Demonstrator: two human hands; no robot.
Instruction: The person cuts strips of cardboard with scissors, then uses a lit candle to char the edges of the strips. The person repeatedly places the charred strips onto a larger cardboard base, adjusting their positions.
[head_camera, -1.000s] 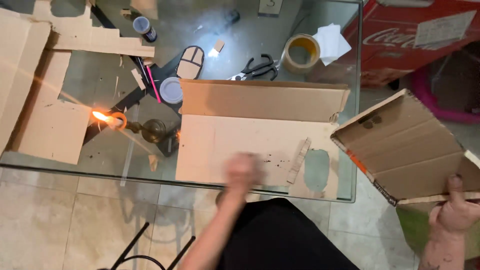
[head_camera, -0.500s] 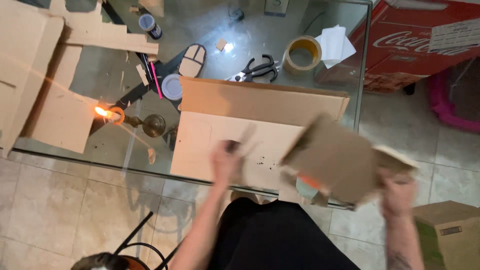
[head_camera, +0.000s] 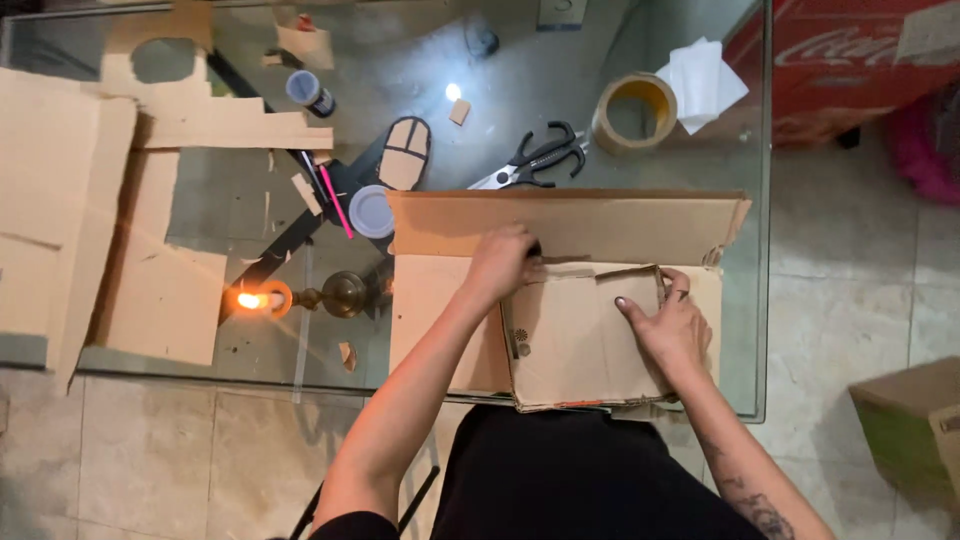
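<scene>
**Cardboard piece now laid flat under both your hands**

You look straight down at a glass table (head_camera: 740, 330). A moment ago your right hand held a loose cardboard piece out in the air to the right of the table. It has since come in over the edge. Now that cardboard piece (head_camera: 575, 340) lies flat on top of a larger cardboard sheet (head_camera: 560, 225) at the near edge of the table, right in front of you.

Your right hand (head_camera: 672, 325) rests open on the right side of the piece, palm down, fingers spread, pressing it flat. Your left hand (head_camera: 503, 263) sits at the piece's upper left corner with the fingers curled in. Something small and dark shows at the fingertips, but you cannot tell what it is, or whether the hand grips it.

So the carrying is over and the piece is steadied in place, by the look of it ready to be worked on.

Around you: black-handled scissors (head_camera: 535, 160) lie beyond the large sheet, with a roll of tan tape (head_camera: 634, 108) and a white folded paper (head_camera: 705, 78) further right. To the left stands a brass holder with a lit candle (head_camera: 262, 299), its flame close to more cardboard offcuts (head_camera: 160, 290). A pink pen (head_camera: 335, 187) and a small round lid (head_camera: 372, 210) lie near the sheet's left corner.
</scene>
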